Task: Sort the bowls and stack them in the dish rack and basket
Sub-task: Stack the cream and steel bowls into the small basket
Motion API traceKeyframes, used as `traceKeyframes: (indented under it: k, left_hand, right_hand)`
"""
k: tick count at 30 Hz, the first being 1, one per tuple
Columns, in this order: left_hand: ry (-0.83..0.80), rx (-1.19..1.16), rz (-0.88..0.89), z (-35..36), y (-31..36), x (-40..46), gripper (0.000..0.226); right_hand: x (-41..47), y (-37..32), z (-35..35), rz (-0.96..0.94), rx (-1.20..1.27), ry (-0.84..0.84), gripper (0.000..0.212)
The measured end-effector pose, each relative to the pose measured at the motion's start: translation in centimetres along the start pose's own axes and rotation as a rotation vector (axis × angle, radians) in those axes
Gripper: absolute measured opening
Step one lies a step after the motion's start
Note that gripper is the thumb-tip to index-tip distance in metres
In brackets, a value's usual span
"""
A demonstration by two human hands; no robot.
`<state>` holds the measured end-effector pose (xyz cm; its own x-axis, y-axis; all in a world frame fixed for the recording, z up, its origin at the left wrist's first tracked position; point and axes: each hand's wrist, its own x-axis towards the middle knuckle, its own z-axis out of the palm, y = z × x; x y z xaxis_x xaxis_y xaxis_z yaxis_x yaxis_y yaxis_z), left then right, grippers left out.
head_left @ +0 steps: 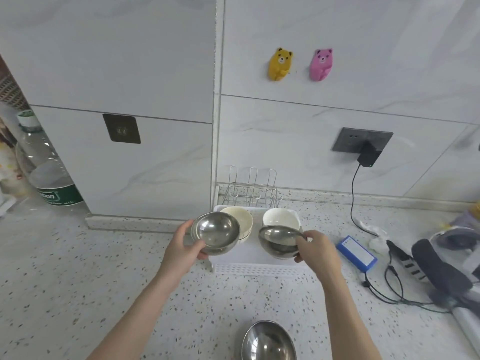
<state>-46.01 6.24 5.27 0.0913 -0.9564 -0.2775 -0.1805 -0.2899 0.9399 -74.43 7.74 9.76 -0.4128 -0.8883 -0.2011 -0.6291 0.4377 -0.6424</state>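
While left hand [181, 246] grips steel bowl [215, 233] by rim and right hand [318, 252] pinches second steel bowl [279, 242], both above white basket [259, 268]: tilted bowl may slip, knock ceramic bowls [280, 219].

Light: bright, even, diffuse; source unseen.
Shadows: faint, soft under the hands.
Glare: pale highlights inside steel bowls [215, 231].
Distortion: wide-angle bending of wall lines at the edges.
Focus: mild softness throughout, worse far left.
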Motion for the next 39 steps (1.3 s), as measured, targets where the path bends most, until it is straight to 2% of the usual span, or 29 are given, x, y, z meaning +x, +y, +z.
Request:
traceKeyframes:
  k: [9, 12, 17, 25, 27, 29, 34, 39]
  left_hand:
    - [-0.06, 0.119, -0.063, 2.4, 1.0, 0.9, 0.056]
    - [-0.081, 0.133, -0.112, 2.6, 1.1, 1.4, 0.058]
    - [-0.132, 0.188, -0.208, 3.3, 1.3, 2.4, 0.056]
    - [-0.209, 0.219, -0.33, 4.3, 2.4, 4.0, 0.033]
    - [-0.236, 0.225, -0.348, 4.5, 2.9, 4.4, 0.029]
    - [-0.253, 0.251, -0.356, 4.7, 3.3, 4.8, 0.025]
    - [-0.31, 0.337, -0.398, 5.1, 4.1, 5.4, 0.015]
    - [-0.326, 0.374, -0.436, 5.8, 3.6, 6.5, 0.018]
  right_hand:
    - [5.4, 1.2, -1.0, 0.093, -0.225, -0.304, 0.023]
    - [6.3, 0.3, -0.7, 0.089, -0.281, -0.372, 0.016]
    - [7.6, -0.8, -0.3, 0.157, -0.316, -0.459, 0.019]
    - [9.5, -0.7, 1.5, 0.275, -0.296, -0.554, 0.024]
    - [9.7, -0.2, 2.1, 0.279, -0.29, -0.572, 0.028]
    - [9.5, 0.0, 2.5, 0.273, -0.282, -0.578, 0.024]
    - [8.9, 0.6, 3.1, 0.27, -0.233, -0.492, 0.024]
    - [8.3, 1.2, 3.5, 0.27, -0.159, -0.434, 0.025]
